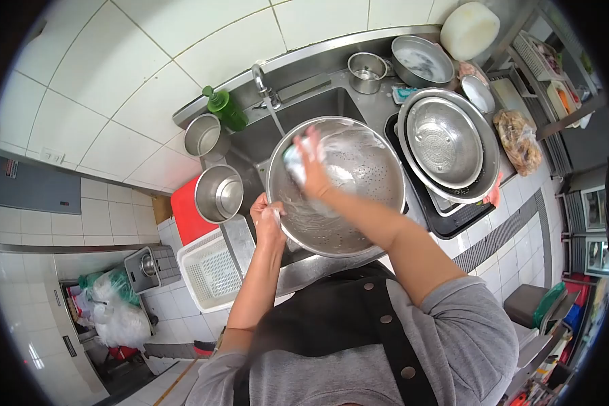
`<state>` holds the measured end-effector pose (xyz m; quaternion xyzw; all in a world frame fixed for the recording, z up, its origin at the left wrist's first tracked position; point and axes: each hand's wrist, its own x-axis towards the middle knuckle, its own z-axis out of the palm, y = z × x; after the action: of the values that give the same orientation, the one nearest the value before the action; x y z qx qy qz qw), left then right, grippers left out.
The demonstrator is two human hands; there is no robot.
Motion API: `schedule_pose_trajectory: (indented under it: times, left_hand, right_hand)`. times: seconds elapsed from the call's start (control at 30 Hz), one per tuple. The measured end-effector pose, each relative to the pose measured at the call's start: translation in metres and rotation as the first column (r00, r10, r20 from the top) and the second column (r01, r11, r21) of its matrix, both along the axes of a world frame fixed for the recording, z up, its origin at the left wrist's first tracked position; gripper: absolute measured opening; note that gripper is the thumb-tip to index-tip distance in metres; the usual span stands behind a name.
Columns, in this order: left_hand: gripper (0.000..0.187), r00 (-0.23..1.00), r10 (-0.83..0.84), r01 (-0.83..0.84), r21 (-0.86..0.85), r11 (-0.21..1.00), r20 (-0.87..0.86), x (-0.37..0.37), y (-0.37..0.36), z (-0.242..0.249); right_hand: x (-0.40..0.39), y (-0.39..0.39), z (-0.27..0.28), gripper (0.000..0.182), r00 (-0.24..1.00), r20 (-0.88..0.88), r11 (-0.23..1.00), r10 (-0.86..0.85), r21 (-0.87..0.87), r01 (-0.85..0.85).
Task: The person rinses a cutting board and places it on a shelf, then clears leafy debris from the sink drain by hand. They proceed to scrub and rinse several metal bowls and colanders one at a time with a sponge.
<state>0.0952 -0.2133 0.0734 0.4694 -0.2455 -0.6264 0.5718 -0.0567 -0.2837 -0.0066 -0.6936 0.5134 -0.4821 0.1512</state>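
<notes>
A large metal colander [375, 162] is tilted over the sink [338, 105], with suds smeared on its inner wall. My left hand [268, 215] grips its rim on the left side, fingers closed around the edge. Inside the bowl, my right hand [310, 166] presses a soapy, pale sponge or cloth [294, 164] against the upper left wall; foam partly hides what it is. Water runs from the faucet [264, 84] just behind the colander's rim.
Left of the sink stand two metal pots [219, 193] and a green pump bottle [227, 108]. A white plastic basket [213, 271] sits lower left. Nested metal bowls [445, 142] rest on the right, near a soapy basin [423, 61], a small pot [367, 72] and a bagged food item [519, 142].
</notes>
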Motion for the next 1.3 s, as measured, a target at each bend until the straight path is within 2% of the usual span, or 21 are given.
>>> schedule_pose_trajectory:
  times: [0.1,0.13,0.2,0.27,0.33,0.4,0.5,0.57,0.63,0.7,0.73,0.8,0.87,0.93,0.97,1.03,1.1,1.17,1.2,1.27,1.3]
  left_hand:
    - [0.024,0.996,0.068,-0.057,-0.165,0.985,0.064,0.008,-0.011,0.002]
    - [0.025,0.979,0.132,-0.091,-0.242,0.966,0.157,0.015,-0.016,-0.002]
    - [0.026,0.944,0.211,-0.124,-0.321,0.939,0.253,0.029,-0.024,0.002]
    - [0.027,0.880,0.369,-0.229,-0.414,0.881,0.299,0.031,-0.023,0.012]
    - [0.026,0.910,0.332,-0.217,-0.396,0.892,0.250,0.032,-0.017,0.011]
    - [0.026,0.948,0.243,-0.177,-0.297,0.938,0.204,0.023,-0.009,0.022]
    - [0.027,0.966,0.226,-0.196,-0.219,0.956,0.122,0.000,0.005,0.037]
    - [0.027,0.963,0.239,-0.204,-0.242,0.949,0.127,-0.002,0.006,0.039]
    - [0.028,0.959,0.254,-0.213,-0.271,0.939,0.125,-0.006,0.004,0.039]
    - [0.026,0.871,0.410,-0.279,-0.414,0.866,0.270,-0.007,-0.002,0.036]
    - [0.026,0.866,0.423,-0.289,-0.423,0.859,0.267,-0.003,-0.005,0.034]
    - [0.023,0.872,0.422,-0.317,-0.372,0.872,0.246,0.004,-0.003,0.024]
    - [0.023,0.897,0.391,-0.330,-0.275,0.903,0.206,0.007,0.009,0.006]
    - [0.023,0.924,0.370,-0.361,-0.097,0.928,0.095,-0.011,0.019,0.009]
    - [0.023,0.926,0.364,-0.355,-0.103,0.929,0.097,-0.018,0.021,0.005]
    - [0.023,0.961,0.276,-0.277,0.005,0.961,0.023,-0.029,0.026,-0.009]
    - [0.023,0.966,0.258,-0.257,0.042,0.965,-0.011,-0.044,0.026,-0.001]
    - [0.023,0.983,0.186,-0.186,-0.052,0.981,-0.009,-0.048,0.021,0.002]
    - [0.023,0.983,0.183,-0.183,-0.057,0.982,-0.007,-0.048,0.019,0.004]
    - [0.022,0.982,0.187,-0.187,-0.050,0.981,-0.001,-0.050,0.021,0.020]
    - [0.022,0.981,0.194,-0.194,-0.043,0.980,0.007,-0.050,0.025,0.028]
  right_hand:
    - [0.069,0.064,-0.011,0.068,0.826,0.509,0.951,0.243,0.042,-0.305]
    - [0.069,0.087,-0.001,0.059,0.747,0.601,0.865,0.282,0.177,-0.469]
    - [0.031,0.105,0.005,0.048,0.720,0.490,0.641,0.492,0.355,-0.680]
    - [-0.027,0.097,0.017,0.034,0.729,0.000,0.632,0.684,0.500,-0.592]
    - [-0.070,0.067,-0.001,0.026,0.739,-0.395,0.787,0.546,0.544,-0.291]
    - [-0.095,0.026,0.005,0.025,0.656,-0.657,0.910,0.371,0.397,-0.116]
    - [-0.097,-0.022,0.024,0.027,0.673,-0.664,0.914,0.325,0.403,-0.043]
    - [-0.078,-0.027,0.019,0.038,0.708,-0.696,0.989,0.123,0.149,-0.026]
    - [-0.040,0.012,0.012,0.057,0.707,-0.675,0.934,0.212,0.352,0.055]
    - [-0.020,0.053,-0.013,0.071,0.845,-0.382,0.841,0.374,0.525,-0.135]
    - [-0.026,0.050,0.002,0.071,0.841,-0.386,0.844,0.381,0.516,-0.146]
    - [-0.055,0.052,0.043,0.071,0.505,-0.425,0.611,0.752,0.735,-0.292]
    - [-0.088,0.021,0.015,0.070,0.576,-0.721,0.889,0.384,0.458,-0.019]
    - [-0.109,-0.020,0.034,0.071,0.412,-0.910,0.999,-0.035,-0.020,0.041]
    - [-0.107,-0.032,0.038,0.074,0.635,-0.767,0.996,-0.092,-0.076,0.052]
    - [-0.087,-0.042,0.044,0.082,0.784,-0.618,0.997,-0.063,-0.066,0.028]
    - [-0.052,-0.031,0.025,0.078,0.925,-0.305,0.939,0.226,-0.185,-0.290]
    - [-0.014,-0.004,0.022,0.070,0.865,0.005,0.794,0.503,-0.397,-0.460]
    - [-0.019,-0.008,0.024,0.070,0.866,0.005,0.794,0.500,-0.403,-0.456]
    - [-0.042,-0.015,0.021,0.071,0.898,-0.380,0.878,0.223,-0.322,-0.354]
    - [-0.057,-0.030,0.011,0.075,0.911,-0.398,0.975,0.102,-0.141,-0.171]
